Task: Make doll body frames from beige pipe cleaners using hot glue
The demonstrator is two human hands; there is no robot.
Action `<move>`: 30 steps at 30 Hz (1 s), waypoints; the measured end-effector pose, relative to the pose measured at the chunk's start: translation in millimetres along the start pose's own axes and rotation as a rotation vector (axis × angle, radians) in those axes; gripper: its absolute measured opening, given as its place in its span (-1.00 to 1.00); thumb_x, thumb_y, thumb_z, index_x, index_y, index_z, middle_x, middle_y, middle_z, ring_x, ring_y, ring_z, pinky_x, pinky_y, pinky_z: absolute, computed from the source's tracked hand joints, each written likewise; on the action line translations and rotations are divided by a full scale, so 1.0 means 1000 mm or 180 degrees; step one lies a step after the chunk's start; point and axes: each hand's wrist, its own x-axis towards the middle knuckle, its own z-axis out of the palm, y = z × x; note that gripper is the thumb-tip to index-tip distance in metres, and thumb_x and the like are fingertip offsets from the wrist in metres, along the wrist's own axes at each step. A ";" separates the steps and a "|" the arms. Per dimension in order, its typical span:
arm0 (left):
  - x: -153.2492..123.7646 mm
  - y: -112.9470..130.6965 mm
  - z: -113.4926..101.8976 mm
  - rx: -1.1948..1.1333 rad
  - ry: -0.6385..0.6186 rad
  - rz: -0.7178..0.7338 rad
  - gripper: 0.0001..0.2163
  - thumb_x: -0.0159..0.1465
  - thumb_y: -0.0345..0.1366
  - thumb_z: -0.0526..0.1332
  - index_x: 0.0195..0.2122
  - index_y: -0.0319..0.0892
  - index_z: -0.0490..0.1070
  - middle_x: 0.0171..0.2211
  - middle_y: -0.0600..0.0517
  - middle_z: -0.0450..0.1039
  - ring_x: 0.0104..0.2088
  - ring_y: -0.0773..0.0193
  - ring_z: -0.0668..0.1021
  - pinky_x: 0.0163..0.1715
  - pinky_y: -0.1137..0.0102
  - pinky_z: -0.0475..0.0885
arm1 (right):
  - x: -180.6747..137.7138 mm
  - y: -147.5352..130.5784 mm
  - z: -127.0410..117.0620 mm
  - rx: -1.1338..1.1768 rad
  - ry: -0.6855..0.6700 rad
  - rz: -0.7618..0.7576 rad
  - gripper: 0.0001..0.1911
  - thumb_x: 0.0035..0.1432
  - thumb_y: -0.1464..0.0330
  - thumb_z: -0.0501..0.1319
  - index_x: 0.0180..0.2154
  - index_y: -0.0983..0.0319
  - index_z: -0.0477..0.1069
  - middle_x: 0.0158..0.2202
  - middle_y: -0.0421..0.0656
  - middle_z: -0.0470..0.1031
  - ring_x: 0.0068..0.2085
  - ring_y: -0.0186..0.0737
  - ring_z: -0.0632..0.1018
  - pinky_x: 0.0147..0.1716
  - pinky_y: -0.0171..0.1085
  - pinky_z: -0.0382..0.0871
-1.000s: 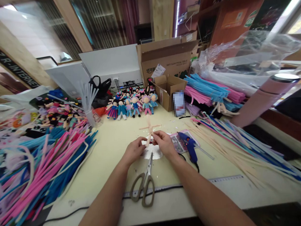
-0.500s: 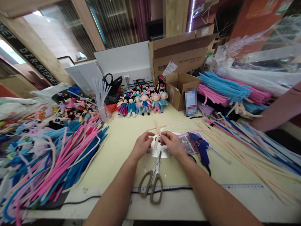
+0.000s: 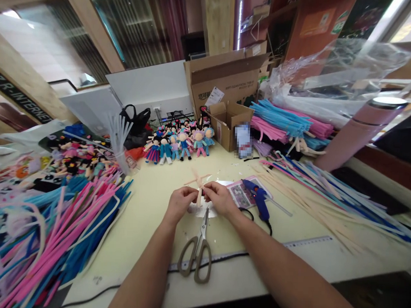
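Observation:
Both my hands meet over the middle of the table and pinch a small beige pipe-cleaner figure [image 3: 198,184] with arms sticking out like a cross. My left hand [image 3: 180,203] holds its lower part from the left, fingers closed. My right hand [image 3: 218,198] grips it from the right, fingers closed too. Under the hands lies a white paper scrap [image 3: 203,211]. Grey-handled scissors [image 3: 198,250] lie just in front of my hands, blades pointing at them.
A blue glue gun [image 3: 258,199] lies right of my hands. Heaps of pink and blue pipe cleaners [image 3: 50,238] fill the left side, with more pipe cleaners [image 3: 325,194] on the right. Finished dolls [image 3: 179,144] stand at the back by cardboard boxes [image 3: 228,123]. A pink flask [image 3: 357,132] stands far right.
The head camera swung left and back, so the scene shifted. My hands stay pinched on the beige figure, which has tilted slightly to the left.

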 end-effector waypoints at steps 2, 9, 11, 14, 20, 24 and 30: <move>0.000 -0.001 0.000 0.0031 0.0033 0.0027 -0.84 0.00 -0.26 0.21 -0.51 -0.25 0.46 -0.57 0.04 0.45 -0.52 0.34 0.44 -0.47 0.45 0.33 | 0.000 0.001 0.000 -0.0004 -0.0010 0.0002 -0.79 0.04 0.22 0.18 -0.45 0.24 0.39 -0.61 -0.29 0.34 -0.54 -0.39 0.37 -0.49 -0.36 0.31; 0.004 -0.012 0.002 0.0351 0.0023 0.0152 -0.82 0.06 -0.19 0.13 -0.52 -0.20 0.34 -0.63 0.10 0.35 -0.58 0.36 0.39 -0.54 0.46 0.27 | 0.000 0.002 0.000 0.0010 -0.0015 -0.0004 -0.77 0.04 0.19 0.19 -0.44 0.24 0.38 -0.61 -0.29 0.33 -0.54 -0.38 0.37 -0.49 -0.36 0.31; 0.004 -0.014 0.002 0.0520 0.0060 0.0147 -0.85 0.03 -0.21 0.13 -0.52 -0.20 0.34 -0.61 0.11 0.35 -0.57 0.37 0.38 -0.56 0.47 0.25 | 0.000 0.001 0.000 0.0000 -0.0003 -0.0006 -0.77 0.04 0.20 0.18 -0.44 0.24 0.38 -0.62 -0.29 0.33 -0.55 -0.39 0.37 -0.50 -0.37 0.29; 0.003 -0.012 0.002 0.0526 0.0067 0.0087 -0.90 -0.04 -0.28 0.14 -0.54 -0.21 0.35 -0.61 0.11 0.34 -0.57 0.38 0.36 -0.57 0.49 0.22 | -0.001 0.000 0.000 0.0021 0.0004 0.0001 -0.78 0.04 0.20 0.18 -0.44 0.24 0.38 -0.62 -0.30 0.32 -0.55 -0.39 0.36 -0.50 -0.37 0.29; 0.001 -0.007 0.001 0.0260 0.0060 -0.0047 -0.91 -0.07 -0.31 0.16 -0.55 -0.21 0.33 -0.62 0.13 0.28 -0.59 0.41 0.32 -0.59 0.50 0.18 | 0.000 0.001 0.000 -0.0044 -0.0001 -0.0001 -0.79 0.05 0.21 0.17 -0.44 0.23 0.38 -0.61 -0.28 0.34 -0.55 -0.37 0.37 -0.48 -0.34 0.31; 0.001 -0.008 0.002 0.0249 0.0028 -0.0072 -0.89 -0.07 -0.29 0.17 -0.54 -0.21 0.32 -0.63 0.15 0.26 -0.60 0.42 0.31 -0.60 0.51 0.16 | 0.001 0.003 -0.001 -0.0058 -0.0015 -0.0012 -0.78 0.04 0.21 0.17 -0.44 0.24 0.38 -0.60 -0.28 0.35 -0.55 -0.37 0.38 -0.48 -0.34 0.32; 0.001 -0.008 0.003 0.0278 0.0077 -0.0038 -0.87 -0.07 -0.27 0.19 -0.58 -0.18 0.25 -0.67 0.18 0.21 -0.63 0.44 0.27 -0.62 0.51 0.13 | 0.001 0.004 -0.001 -0.0104 0.0023 -0.0074 -0.79 0.05 0.21 0.18 -0.46 0.23 0.38 -0.61 -0.28 0.34 -0.55 -0.37 0.38 -0.49 -0.35 0.31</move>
